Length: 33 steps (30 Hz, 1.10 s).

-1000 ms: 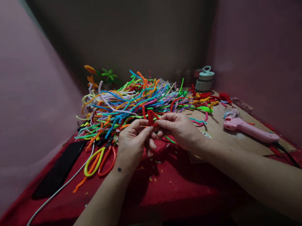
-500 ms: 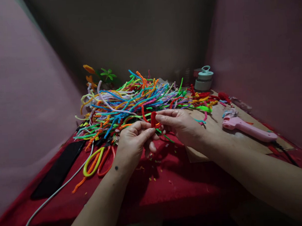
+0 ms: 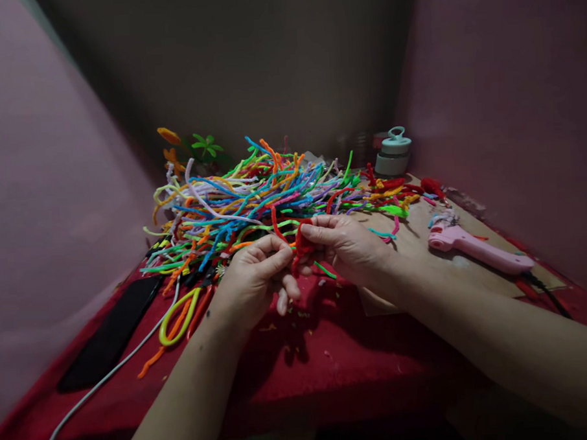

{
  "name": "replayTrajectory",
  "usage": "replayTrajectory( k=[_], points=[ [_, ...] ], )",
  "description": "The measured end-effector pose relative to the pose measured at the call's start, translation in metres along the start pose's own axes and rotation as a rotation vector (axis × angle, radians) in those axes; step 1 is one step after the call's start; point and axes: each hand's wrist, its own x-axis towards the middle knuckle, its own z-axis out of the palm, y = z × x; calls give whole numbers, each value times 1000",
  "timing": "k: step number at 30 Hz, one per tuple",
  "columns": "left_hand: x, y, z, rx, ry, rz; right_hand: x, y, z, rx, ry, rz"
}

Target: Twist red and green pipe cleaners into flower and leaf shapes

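Observation:
In front of the heap, a short bent piece of red pipe cleaner (image 3: 302, 244) is held up between both hands. My right hand (image 3: 346, 243) pinches it from the right between thumb and forefinger. My left hand (image 3: 259, 273) is closed at its left side, thumb against forefinger, with the lower fingers loosely curled. The fingertips cover parts of the piece, so its full shape is hidden. Just behind my hands lies a large tangled heap of coloured pipe cleaners (image 3: 244, 196).
On the right, a pink hot glue gun (image 3: 484, 249) lies on a board (image 3: 416, 240). A lidded bottle (image 3: 392, 154) stands behind. To the left are a black phone (image 3: 111, 335), a pale cable (image 3: 110, 372) and a yellow looped handle (image 3: 168, 339). Small scraps dot the red cloth (image 3: 339, 373).
The red pipe cleaner has turned from an upright folded loop to a more bunched shape between my fingers. My left hand has shifted slightly left and down.

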Motion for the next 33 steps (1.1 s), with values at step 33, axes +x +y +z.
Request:
replayTrajectory(
  k=[33],
  points=[
    [0, 4, -4, -94, -118, -188, -5, 2, 5, 12, -111, 38]
  ],
)
